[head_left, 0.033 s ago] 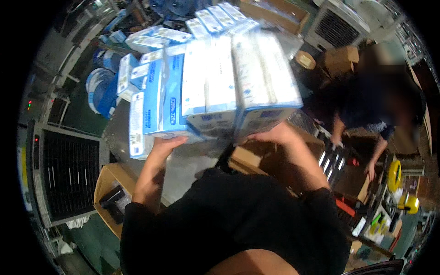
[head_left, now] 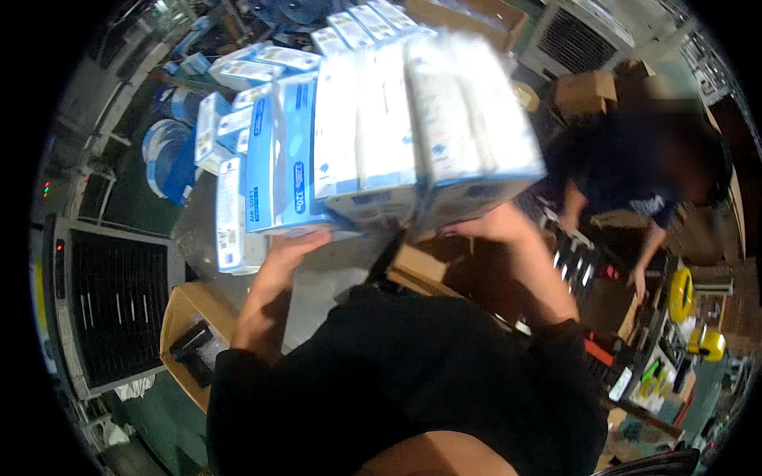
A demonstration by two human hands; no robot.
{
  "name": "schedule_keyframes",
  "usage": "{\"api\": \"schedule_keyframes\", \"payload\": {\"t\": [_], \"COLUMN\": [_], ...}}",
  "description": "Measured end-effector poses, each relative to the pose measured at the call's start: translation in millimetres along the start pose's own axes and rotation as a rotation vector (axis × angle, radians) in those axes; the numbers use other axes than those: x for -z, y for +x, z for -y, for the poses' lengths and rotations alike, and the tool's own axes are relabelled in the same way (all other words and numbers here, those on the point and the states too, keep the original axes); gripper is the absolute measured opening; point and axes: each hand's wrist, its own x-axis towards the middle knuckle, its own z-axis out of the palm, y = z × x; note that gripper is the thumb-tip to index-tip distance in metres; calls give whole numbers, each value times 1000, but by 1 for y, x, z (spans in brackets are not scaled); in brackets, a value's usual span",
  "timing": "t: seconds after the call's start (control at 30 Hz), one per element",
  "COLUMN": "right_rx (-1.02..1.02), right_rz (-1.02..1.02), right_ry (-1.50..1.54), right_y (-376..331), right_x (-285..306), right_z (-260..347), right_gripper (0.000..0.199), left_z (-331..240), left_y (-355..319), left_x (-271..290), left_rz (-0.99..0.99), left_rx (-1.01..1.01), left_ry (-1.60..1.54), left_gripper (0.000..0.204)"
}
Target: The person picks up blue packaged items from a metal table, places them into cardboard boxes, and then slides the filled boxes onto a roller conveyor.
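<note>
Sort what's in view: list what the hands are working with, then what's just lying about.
In hand:
left hand
right hand
row of white-and-blue packs

Lying about:
yellow tape roll
open cardboard box
black grille unit

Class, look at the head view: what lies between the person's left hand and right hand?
In the head view, the stack of white-and-blue tissue packs spans the stretch: the left hand props its left end, the right hand its right end.

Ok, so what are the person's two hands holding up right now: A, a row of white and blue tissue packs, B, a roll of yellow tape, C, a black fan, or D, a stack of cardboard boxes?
A: the left hand and right hand support from below a row of white and blue tissue packs raised in front of the person.
</note>
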Motion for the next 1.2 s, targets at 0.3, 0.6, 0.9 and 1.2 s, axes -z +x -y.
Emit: {"api": "schedule_keyframes", "payload": {"t": [0.3, 0.6, 0.9, 1.2], "right_rx": [-228, -970, -1118, -662], "right_rz": [197, 42, 419, 610], "right_ry": [-514, -605, -655, -416], "right_y": [-164, -133, -92, -36], "right_x": [101, -49, -117, -123], "right_z": [-19, -315, -310, -74], "right_gripper": [90, 62, 72, 71], "left_z": [84, 97, 188, 339], "left_y": [4, -53, -295, -342], "left_x": [-52, 19, 261, 323], "left_rz": [132, -479, -1648, -1164], "left_rx": [-184, -87, 564, 1275], "left_ry": [606, 583, 1269, 856], "left_gripper": [61, 35, 31, 24]}}
